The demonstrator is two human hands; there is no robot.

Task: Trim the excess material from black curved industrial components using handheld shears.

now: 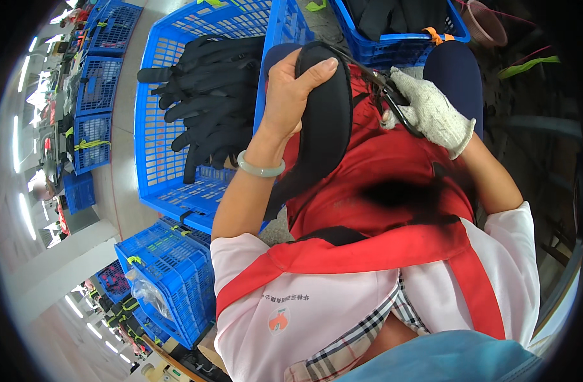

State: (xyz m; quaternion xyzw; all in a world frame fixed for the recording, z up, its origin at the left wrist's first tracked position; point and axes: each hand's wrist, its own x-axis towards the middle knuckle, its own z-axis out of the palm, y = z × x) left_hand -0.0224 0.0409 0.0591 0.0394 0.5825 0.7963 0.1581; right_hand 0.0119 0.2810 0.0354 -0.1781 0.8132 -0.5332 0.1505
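We find the left hand (290, 92) bare and clamped on a smooth black padded strap (326, 121), which curves before the red cloth apron (330, 194). The right hand (428, 108), in a white knit glove, grasps dark scissors (398, 114). Similar straps (209, 95) lie in a blue slotted plastic crate (149, 143). We note dark lettering (285, 297) on the pale pink shirt (247, 318). We cannot make out the scissors' tips; a dark blur obscures the apron.
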